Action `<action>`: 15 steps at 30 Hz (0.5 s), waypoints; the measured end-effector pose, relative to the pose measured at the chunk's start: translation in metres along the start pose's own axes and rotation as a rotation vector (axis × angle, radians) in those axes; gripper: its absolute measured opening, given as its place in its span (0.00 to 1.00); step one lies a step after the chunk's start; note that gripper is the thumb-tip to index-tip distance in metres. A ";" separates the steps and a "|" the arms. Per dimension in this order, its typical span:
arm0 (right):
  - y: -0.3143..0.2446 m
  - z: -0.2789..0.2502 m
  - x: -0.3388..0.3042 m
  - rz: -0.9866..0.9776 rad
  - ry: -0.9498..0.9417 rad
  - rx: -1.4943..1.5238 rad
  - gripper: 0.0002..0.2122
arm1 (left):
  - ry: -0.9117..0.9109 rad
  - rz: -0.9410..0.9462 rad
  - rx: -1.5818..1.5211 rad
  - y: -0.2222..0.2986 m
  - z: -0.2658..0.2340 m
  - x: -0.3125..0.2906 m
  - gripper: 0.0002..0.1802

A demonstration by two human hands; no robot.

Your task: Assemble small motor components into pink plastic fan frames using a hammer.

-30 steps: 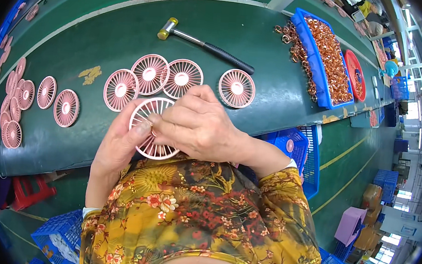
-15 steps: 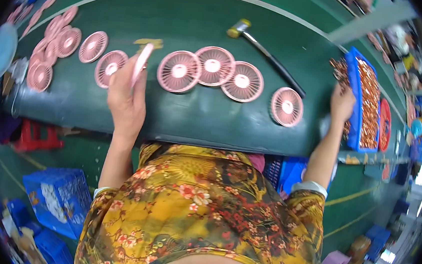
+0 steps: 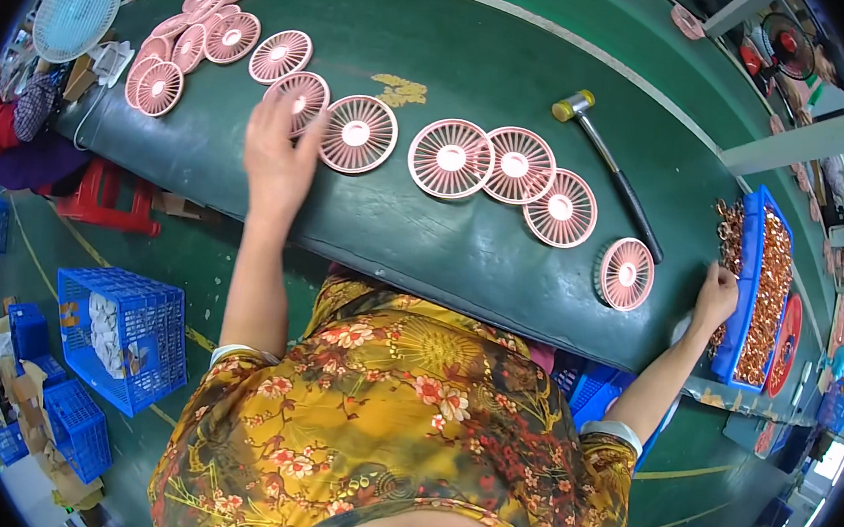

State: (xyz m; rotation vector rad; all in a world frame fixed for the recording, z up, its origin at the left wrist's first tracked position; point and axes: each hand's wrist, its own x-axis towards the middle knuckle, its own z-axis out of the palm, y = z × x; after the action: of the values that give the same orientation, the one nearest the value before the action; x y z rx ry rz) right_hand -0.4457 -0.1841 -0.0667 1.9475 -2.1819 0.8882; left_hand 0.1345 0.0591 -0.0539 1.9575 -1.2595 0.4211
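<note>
My left hand (image 3: 279, 156) is over the green bench with its fingers stretched and thumb apart, slightly blurred. It holds nothing; its thumb is at the left edge of a flat pink fan grille (image 3: 357, 134). Another pink grille (image 3: 303, 101) lies partly behind its fingers. At the right, my right hand (image 3: 716, 293) has its fingertips pinched together beside loose copper-coloured metal parts (image 3: 730, 235). What the fingertips hold, if anything, is too small to make out. A blue tray (image 3: 732, 331) full of similar copper-coloured pieces stands just beyond that hand.
Three overlapping grilles (image 3: 516, 164) lie mid-bench, with a single one (image 3: 626, 274) nearer the right. A hammer (image 3: 616, 173) with a yellow head lies behind them. More grilles (image 3: 201, 33) are heaped at the far left. A blue crate (image 3: 148, 350) stands on the floor.
The grille my left hand held on edge now lies flat on the bench, and the hand has let go. My right hand's fingers have drawn into a pinch beside the copper-coloured parts. The view has turned.
</note>
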 end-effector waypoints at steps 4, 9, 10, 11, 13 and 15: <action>-0.062 -0.011 -0.032 -0.124 0.046 0.424 0.06 | -0.105 0.003 0.053 -0.048 0.005 0.009 0.25; -0.163 -0.029 -0.086 -0.348 0.099 0.751 0.03 | -0.183 -0.376 0.085 -0.055 -0.010 0.021 0.20; -0.176 -0.033 -0.094 -0.419 0.117 0.747 0.05 | -0.126 -0.362 -0.053 -0.051 -0.012 0.022 0.19; -0.188 -0.038 -0.102 -0.456 0.138 0.728 0.06 | -0.066 -0.352 -0.183 -0.048 -0.015 0.022 0.18; -0.203 -0.041 -0.117 -0.540 0.167 0.732 0.08 | 0.048 -0.346 -0.471 -0.025 -0.005 0.017 0.17; -0.218 -0.047 -0.128 -0.599 0.161 0.729 0.09 | 0.059 -0.244 -0.441 0.024 -0.003 0.013 0.15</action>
State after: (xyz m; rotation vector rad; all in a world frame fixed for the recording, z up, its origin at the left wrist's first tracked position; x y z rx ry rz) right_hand -0.2325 -0.0534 -0.0045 2.4705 -1.1155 1.7645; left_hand 0.1196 0.0481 -0.0338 1.6767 -0.9626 0.0675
